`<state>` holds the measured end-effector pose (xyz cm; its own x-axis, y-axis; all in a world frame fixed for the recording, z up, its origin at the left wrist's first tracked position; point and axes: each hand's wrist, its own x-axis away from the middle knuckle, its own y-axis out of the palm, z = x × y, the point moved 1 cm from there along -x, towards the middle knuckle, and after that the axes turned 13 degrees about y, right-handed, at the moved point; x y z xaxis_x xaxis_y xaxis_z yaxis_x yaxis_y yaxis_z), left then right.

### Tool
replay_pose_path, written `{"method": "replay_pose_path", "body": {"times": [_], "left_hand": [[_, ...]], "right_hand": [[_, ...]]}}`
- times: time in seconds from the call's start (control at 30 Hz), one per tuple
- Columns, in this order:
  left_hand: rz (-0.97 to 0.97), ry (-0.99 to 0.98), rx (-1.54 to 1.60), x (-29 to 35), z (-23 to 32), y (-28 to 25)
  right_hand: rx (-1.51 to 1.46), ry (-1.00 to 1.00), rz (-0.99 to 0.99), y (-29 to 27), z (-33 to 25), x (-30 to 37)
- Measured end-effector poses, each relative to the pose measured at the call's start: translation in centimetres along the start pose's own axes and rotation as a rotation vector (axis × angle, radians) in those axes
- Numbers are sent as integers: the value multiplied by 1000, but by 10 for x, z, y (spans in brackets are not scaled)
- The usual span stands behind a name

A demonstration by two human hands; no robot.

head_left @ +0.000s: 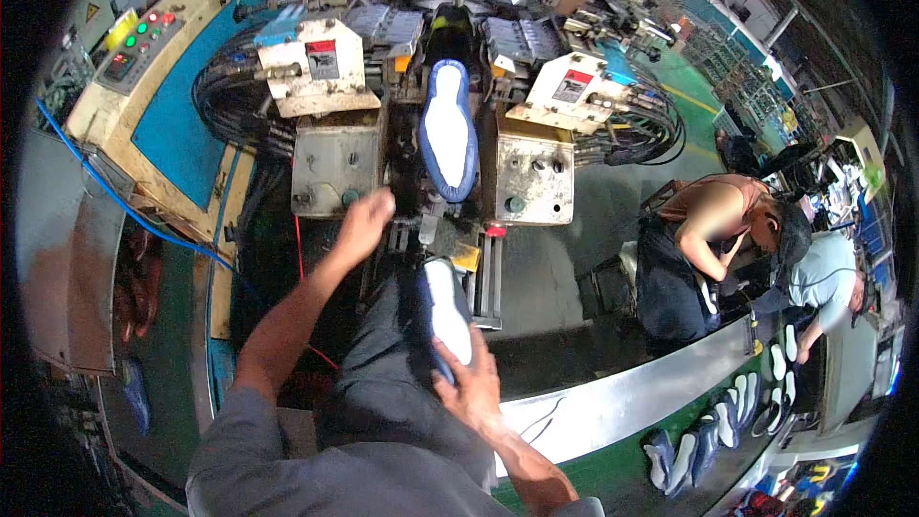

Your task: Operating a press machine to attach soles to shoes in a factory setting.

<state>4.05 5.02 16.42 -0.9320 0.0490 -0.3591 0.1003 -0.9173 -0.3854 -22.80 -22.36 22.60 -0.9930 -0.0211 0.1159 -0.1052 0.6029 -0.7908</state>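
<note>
My right hand [469,381] grips the heel end of a blue shoe upper [444,306], its white underside facing up, over my lap. A second blue upper [448,134], also with its white underside upward, sits in the middle of the machine, between two metal boxes. My left hand [367,222] is raised in front of the left metal box [335,165], its fingers curled together. Nothing shows in it. Neither hand touches the upper in the machine.
A control panel [140,55] with lit buttons stands at the left. Black hoses [230,86] loop beside the machine. On the right, a metal ledge [593,402] borders a green conveyor carrying several shoes [704,445]. Two people work beyond it. One blue shoe [136,397] lies at left.
</note>
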Motion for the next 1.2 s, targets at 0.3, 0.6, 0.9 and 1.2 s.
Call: {"method": "replay_pose_path", "body": {"times": [0.3,0.6,0.9,1.2], "left_hand": [[-57,-315,1000,-179,61,42],[-226,-233,1094,-41,111,-76],[-12,-549,1591,142,52,-103],[36,-783,1489,185,37,-76]], "right_hand": [[142,-51,322,-93,-16,-73],[196,-285,445,-119,-118,-247],[140,-197,485,-48,-125,-302],[331,-216,390,-48,-126,-296]]}}
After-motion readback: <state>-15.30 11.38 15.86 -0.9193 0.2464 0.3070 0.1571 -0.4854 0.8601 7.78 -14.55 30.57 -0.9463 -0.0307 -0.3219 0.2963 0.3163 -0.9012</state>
